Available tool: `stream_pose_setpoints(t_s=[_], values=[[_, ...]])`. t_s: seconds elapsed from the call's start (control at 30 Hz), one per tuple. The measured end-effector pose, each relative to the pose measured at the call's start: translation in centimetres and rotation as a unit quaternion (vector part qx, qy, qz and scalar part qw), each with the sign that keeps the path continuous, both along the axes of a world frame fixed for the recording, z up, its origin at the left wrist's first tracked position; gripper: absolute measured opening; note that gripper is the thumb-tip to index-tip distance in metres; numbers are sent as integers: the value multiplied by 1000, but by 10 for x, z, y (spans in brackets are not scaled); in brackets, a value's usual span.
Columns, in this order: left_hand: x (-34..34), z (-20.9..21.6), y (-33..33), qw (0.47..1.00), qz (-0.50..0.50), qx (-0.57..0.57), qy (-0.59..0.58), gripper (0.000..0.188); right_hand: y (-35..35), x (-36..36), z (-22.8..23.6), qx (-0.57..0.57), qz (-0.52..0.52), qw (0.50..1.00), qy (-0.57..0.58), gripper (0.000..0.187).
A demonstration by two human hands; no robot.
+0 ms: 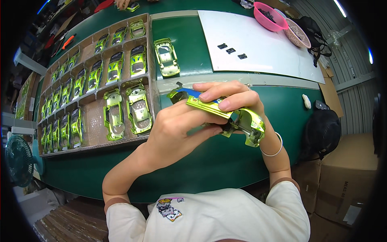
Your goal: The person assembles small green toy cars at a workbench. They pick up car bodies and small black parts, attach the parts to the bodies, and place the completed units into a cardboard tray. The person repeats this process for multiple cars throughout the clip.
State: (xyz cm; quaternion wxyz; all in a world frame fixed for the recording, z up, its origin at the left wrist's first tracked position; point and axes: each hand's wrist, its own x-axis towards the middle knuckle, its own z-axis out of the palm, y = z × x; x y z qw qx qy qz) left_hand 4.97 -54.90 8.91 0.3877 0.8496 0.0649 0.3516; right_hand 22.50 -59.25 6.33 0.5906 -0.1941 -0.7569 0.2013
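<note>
A lime-green toy car body shell (252,126) with a blue patch is held tilted between my two hands above the green table. My left hand (173,123) grips it from the left, with the thumb beneath and fingers along its side. Over the top lie the fingers of my right hand (238,97), closed on the shell; its thumb is hidden. Part of the shell's middle is covered by my fingers. Beyond my left hand, another green car body shell (166,57) lies on the table beside the divided cardboard box (94,115).
Several green car shells fill compartments of the box. Three small black parts (230,51) lie on a white board (258,44). At the back right stand a pink bowl (268,18) of black parts and a pale basket (296,34). A black bag (322,131) sits right.
</note>
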Motion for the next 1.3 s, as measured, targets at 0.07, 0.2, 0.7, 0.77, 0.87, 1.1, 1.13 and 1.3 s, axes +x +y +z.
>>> stream_pose_setpoints(t_s=[0.07,0.2,0.7,0.77,0.87,1.1,1.13,1.3], values=[[-1,-1,1,999,-9,-52,14,19,-1,-1,0,-11,1,1000,7,46],[-1,-7,0,992,-4,-129,17,18,-5,-4,-2,-41,-3,999,20,47],[-5,5,2,999,-24,-33,17,19,-7,1,-1,-71,9,996,48,54],[-4,2,1,999,-26,-43,1,16,-6,0,-1,-69,21,996,48,55],[-2,-2,-1,998,-31,-58,-16,15,-7,-3,2,-72,27,996,50,56],[0,-2,-7,996,-47,-76,-15,17,-7,-2,-2,-70,37,996,48,57],[0,-2,-7,996,-50,-78,-17,18,-6,-1,-1,-68,37,996,49,57],[1,-2,-6,998,-32,12,-48,24,-6,2,-1,-72,31,996,44,58]])
